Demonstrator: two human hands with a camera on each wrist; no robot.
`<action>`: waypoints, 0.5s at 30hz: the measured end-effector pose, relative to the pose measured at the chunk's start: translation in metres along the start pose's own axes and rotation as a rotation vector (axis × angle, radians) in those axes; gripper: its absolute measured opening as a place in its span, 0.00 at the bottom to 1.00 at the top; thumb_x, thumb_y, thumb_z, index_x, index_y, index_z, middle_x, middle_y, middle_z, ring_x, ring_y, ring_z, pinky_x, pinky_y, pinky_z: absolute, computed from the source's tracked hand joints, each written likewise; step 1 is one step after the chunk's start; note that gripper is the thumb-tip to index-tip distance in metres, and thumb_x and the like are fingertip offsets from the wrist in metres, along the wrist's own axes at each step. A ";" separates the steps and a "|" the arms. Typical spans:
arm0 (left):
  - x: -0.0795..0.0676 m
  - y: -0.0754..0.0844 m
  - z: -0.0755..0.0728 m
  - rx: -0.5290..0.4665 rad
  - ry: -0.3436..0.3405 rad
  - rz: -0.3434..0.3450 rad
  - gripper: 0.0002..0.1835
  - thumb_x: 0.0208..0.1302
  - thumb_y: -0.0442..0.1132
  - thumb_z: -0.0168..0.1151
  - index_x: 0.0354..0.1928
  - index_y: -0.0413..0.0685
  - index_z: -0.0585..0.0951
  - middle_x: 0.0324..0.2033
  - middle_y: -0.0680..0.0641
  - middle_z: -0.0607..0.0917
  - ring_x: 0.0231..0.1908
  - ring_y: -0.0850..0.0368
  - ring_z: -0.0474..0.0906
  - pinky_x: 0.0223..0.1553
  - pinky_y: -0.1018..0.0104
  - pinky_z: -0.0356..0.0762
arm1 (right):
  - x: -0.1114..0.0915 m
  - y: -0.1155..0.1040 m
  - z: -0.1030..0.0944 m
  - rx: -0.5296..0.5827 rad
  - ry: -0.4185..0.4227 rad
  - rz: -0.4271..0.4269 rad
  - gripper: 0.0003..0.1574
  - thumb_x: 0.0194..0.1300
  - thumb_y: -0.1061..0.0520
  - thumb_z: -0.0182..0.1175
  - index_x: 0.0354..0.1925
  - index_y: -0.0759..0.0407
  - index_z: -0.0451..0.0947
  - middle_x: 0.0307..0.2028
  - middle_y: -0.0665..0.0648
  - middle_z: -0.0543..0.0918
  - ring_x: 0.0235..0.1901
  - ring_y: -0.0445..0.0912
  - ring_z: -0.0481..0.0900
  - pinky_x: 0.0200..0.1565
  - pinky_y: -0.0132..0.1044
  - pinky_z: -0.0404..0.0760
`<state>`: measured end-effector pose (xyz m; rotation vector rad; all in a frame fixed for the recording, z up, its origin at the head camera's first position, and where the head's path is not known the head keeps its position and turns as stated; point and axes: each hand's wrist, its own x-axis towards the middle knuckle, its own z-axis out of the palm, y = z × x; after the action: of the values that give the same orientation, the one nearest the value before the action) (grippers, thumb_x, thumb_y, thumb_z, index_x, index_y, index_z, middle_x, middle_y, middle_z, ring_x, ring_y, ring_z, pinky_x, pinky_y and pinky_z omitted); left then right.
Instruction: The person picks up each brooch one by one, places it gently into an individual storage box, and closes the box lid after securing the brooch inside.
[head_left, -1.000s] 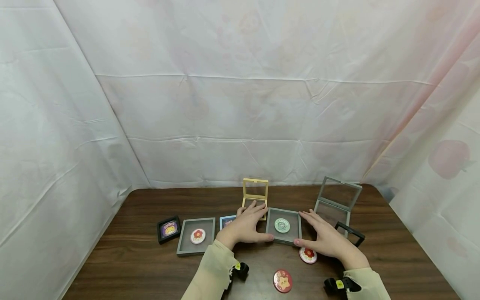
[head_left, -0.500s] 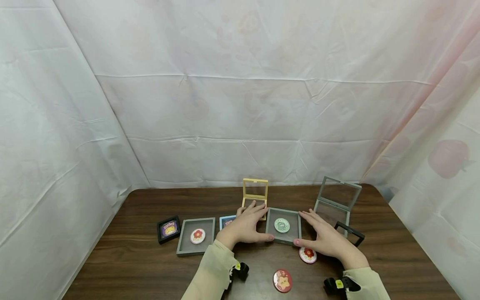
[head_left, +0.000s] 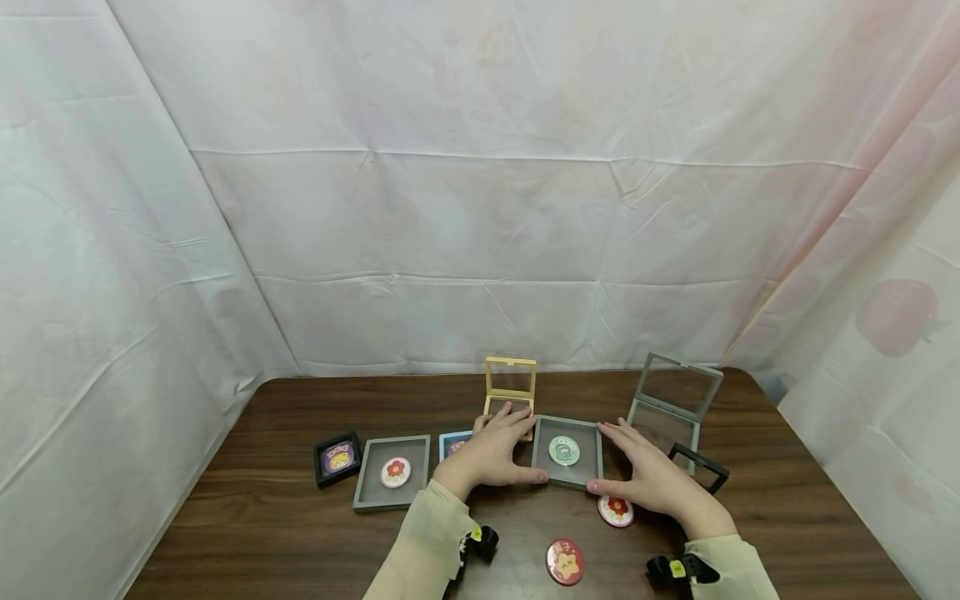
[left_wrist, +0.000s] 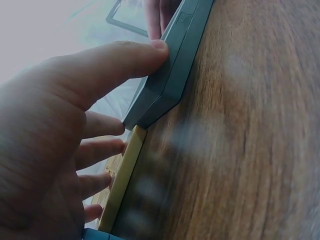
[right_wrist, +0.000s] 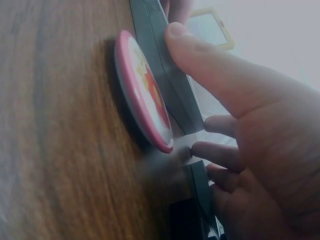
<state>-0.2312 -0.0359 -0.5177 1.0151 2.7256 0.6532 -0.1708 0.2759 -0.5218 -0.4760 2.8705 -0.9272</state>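
the grey case (head_left: 586, 457) lies on the desk (head_left: 255, 533) between left hand (head_left: 487, 455) and right hand (head_left: 654, 476), whose fingers pinch its corners; probably light, stiff, slick, best taken by its edges.

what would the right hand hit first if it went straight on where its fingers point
Most likely the gray square case holding the round green badge. It lies directly ahead of the right hand, so close that exact contact is hard to judge.
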 end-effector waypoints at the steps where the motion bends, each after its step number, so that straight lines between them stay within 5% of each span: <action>1: 0.000 0.000 0.000 0.003 0.000 0.000 0.53 0.67 0.70 0.72 0.86 0.52 0.66 0.85 0.45 0.62 0.86 0.37 0.48 0.77 0.30 0.51 | 0.000 0.000 0.000 0.001 0.000 0.000 0.66 0.62 0.26 0.76 0.82 0.61 0.66 0.81 0.79 0.58 0.79 0.76 0.59 0.65 0.78 0.70; 15: 0.000 0.000 0.000 -0.011 -0.004 -0.003 0.53 0.67 0.69 0.72 0.86 0.52 0.65 0.85 0.46 0.61 0.86 0.38 0.47 0.78 0.29 0.49 | 0.000 0.000 0.000 0.004 -0.004 -0.003 0.66 0.63 0.27 0.76 0.83 0.62 0.65 0.81 0.79 0.58 0.79 0.76 0.58 0.65 0.78 0.69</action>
<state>-0.2310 -0.0360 -0.5178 1.0090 2.7165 0.6642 -0.1711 0.2759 -0.5218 -0.4815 2.8650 -0.9315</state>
